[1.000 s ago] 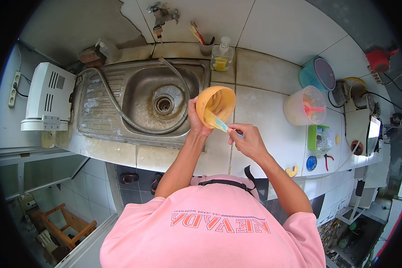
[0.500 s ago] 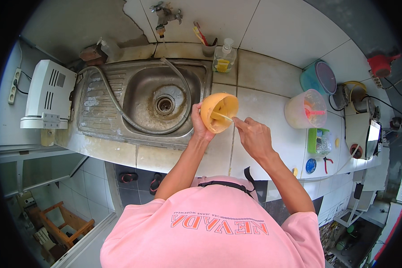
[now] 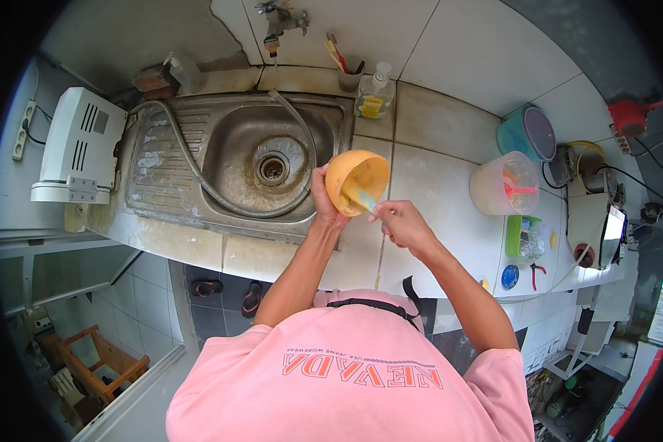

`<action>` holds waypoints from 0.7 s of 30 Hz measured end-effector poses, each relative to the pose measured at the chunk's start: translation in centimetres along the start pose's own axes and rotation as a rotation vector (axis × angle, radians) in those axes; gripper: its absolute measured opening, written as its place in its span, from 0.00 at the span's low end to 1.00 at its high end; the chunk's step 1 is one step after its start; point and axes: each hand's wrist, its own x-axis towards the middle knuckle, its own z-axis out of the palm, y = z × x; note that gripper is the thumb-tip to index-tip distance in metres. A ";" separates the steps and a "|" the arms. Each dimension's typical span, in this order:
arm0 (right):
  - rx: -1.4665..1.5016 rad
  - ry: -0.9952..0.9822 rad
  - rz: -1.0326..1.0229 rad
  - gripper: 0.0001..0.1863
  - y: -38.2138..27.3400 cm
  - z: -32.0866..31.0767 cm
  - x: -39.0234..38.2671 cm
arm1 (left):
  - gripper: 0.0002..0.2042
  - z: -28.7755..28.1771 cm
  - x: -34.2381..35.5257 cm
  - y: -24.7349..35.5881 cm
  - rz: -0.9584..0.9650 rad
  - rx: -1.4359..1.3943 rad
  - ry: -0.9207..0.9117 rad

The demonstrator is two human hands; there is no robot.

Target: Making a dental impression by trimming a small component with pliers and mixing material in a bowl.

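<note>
My left hand [image 3: 323, 197] is wrapped round the left and lower side of an orange mixing bowl [image 3: 337, 175]. The bowl is tilted, its mouth facing right, and hangs above the counter just right of the sink. A pale yellowish coating smears its inner wall. Between the fingers of my right hand [image 3: 407, 227] is the handle of a spatula [image 3: 359, 197], closed in a pinch. Its light blue-green blade reaches into the bowl, with the tip against the coated inside.
A steel sink [image 3: 221, 158] with a grey hose [image 3: 192, 173] lies left. Behind stand a pump bottle [image 3: 374, 94] and a brush cup [image 3: 350, 78]. To the right are a translucent tub [image 3: 486, 188], a green basket [image 3: 516, 236], a blue disc [image 3: 510, 277] and red pliers [image 3: 539, 276].
The spatula has turned, so more of its broad blue-green blade shows. My right hand has shifted slightly down, and the bowl slightly left. Both grips stay the same.
</note>
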 end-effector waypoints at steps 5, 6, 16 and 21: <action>-0.330 0.162 -0.407 0.16 4.0 0.2 1.9 | 0.20 2.5 -1.2 0.5 0.031 0.034 0.010; -0.287 0.180 -0.320 0.16 3.5 0.4 1.8 | 0.20 1.9 -1.0 0.4 0.038 0.032 0.012; -1.109 0.473 -0.690 0.05 -1.6 -1.3 -1.2 | 0.19 0.9 -0.9 -0.1 0.011 0.044 0.078; -1.020 0.649 -0.803 0.07 0.8 -2.5 0.8 | 0.15 2.7 -1.2 0.4 0.023 0.050 0.050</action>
